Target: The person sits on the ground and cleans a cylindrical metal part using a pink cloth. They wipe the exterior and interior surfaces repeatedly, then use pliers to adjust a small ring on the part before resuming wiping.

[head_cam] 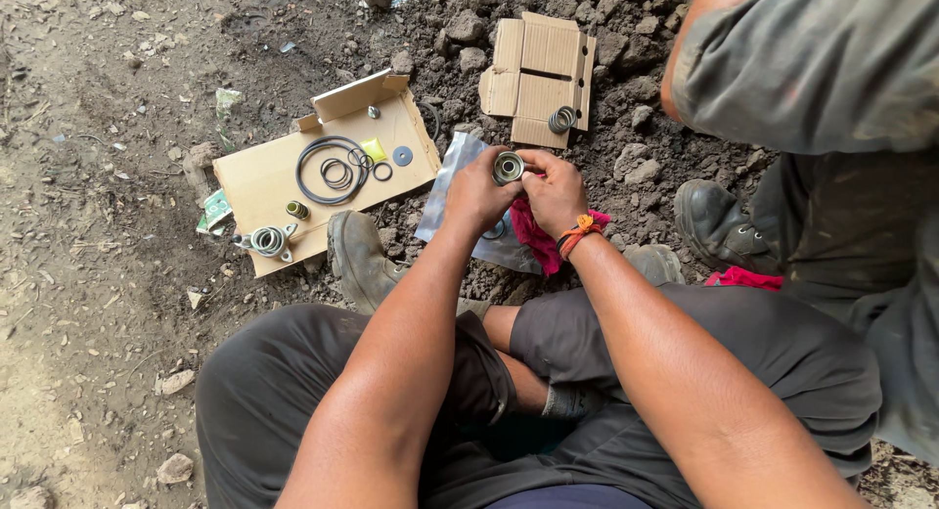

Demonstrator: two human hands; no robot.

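The person sat cross-legged at the bottom of the frame, arms reaching up to the centre. There the left hand [476, 193] and right hand [554, 188] both pinched a small metal ring part [508, 167] between them, over a red rag [533, 237]. Farther off, upper left, a cardboard sheet [264, 181] on the dirt carried black rubber rings [333, 170]. Another person's boot [719, 225] stood right.

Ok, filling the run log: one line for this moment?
left hand + right hand: grip small round metal ring part | red cloth under right hand | flat cardboard sheet with black rubber rings
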